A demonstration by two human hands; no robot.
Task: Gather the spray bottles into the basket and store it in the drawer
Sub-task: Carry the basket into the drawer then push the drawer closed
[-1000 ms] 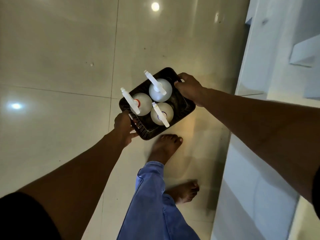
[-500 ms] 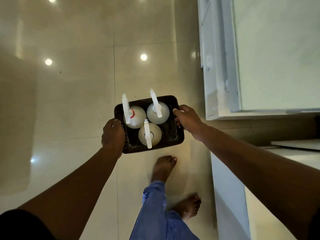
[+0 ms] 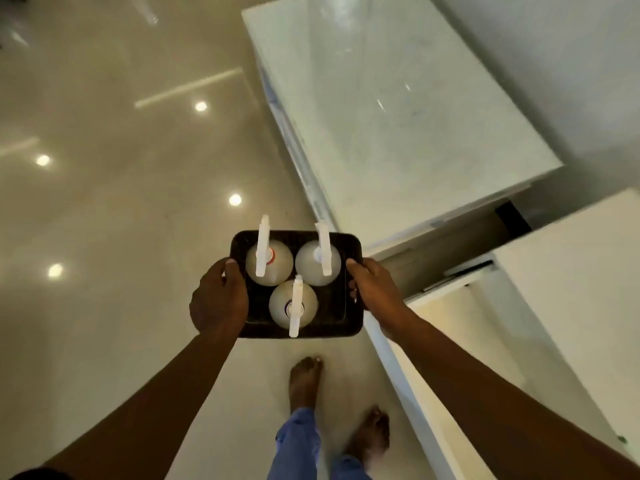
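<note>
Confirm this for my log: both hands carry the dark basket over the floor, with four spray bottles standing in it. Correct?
Not quite: the head view shows three spray bottles, not four. The rest holds: the left hand and right hand carry the dark basket over the floor.

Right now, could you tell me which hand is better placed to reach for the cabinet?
Right. The right hand grips the basket edge beside the white cabinet; the left hand holds the far edge.
</note>
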